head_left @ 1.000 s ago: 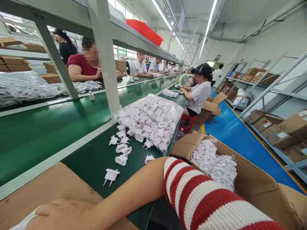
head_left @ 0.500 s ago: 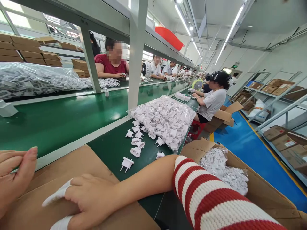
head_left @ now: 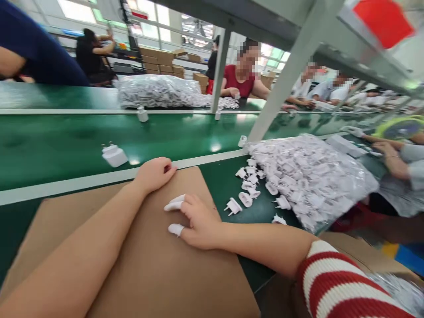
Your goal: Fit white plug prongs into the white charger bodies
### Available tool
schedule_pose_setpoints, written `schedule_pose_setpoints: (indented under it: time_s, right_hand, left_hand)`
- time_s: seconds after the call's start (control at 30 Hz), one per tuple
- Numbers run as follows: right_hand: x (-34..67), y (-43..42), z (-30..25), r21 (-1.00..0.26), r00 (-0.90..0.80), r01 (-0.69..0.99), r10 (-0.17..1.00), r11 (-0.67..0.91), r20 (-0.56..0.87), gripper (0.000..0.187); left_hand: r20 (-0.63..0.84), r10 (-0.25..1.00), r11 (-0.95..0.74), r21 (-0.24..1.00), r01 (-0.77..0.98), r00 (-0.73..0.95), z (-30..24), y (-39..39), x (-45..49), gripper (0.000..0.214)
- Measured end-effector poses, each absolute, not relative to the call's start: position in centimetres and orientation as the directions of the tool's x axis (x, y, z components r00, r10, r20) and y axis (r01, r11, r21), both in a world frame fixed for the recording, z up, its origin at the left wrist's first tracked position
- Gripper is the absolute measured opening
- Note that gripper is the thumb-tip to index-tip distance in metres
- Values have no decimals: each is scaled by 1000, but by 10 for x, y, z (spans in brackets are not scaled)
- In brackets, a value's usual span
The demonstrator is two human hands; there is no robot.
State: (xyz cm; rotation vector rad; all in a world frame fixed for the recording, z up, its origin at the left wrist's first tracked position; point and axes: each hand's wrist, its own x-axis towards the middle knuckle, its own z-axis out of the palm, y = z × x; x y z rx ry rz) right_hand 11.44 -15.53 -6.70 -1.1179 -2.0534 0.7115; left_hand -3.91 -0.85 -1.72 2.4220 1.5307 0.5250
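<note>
A flat brown cardboard sheet (head_left: 149, 274) lies on the green bench in front of me. My left hand (head_left: 154, 173) rests on its far edge, fingers curled in, with nothing visible in them. My right hand (head_left: 195, 218) lies on the sheet with fingers apart and white cots on the fingertips, holding nothing. My red-and-white striped sleeve (head_left: 334, 287) is at the lower right. Several loose white plug parts (head_left: 247, 194) lie just right of the sheet, beside a clear bag full of them (head_left: 308, 176).
A green conveyor belt (head_left: 66, 141) runs behind the sheet and carries a white charger (head_left: 114, 155) and small white parts (head_left: 142, 114). A slanted grey post (head_left: 274, 101) rises at the right. Other workers sit across the belt, with another bag of parts (head_left: 155, 90).
My view has swung left and down. My left hand came in from the left edge onto the sheet's far edge. My right hand slid further onto the cardboard.
</note>
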Motion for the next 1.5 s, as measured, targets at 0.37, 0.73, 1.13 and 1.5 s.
schedule_pose_setpoints:
  time_s: [0.37, 0.73, 1.13, 1.5]
  right_hand:
    - [114, -165, -68, -757, -411, 497, 883, 425, 225, 40]
    - [116, -166, -67, -749, -425, 504, 878, 430, 218, 33]
    - [115, -160, -67, -720, -417, 507, 866, 475, 278, 34]
    - [102, -156, -61, -538, -433, 622, 823, 569, 369, 16]
  left_hand:
    - [155, 873, -487, 334, 807, 462, -50, 10, -50, 29]
    - [186, 858, -512, 357, 781, 478, -55, 14, -48, 28]
    - [162, 870, -492, 341, 801, 466, -48, 17, -48, 39]
    - [156, 860, -508, 339, 792, 485, -45, 25, -51, 40]
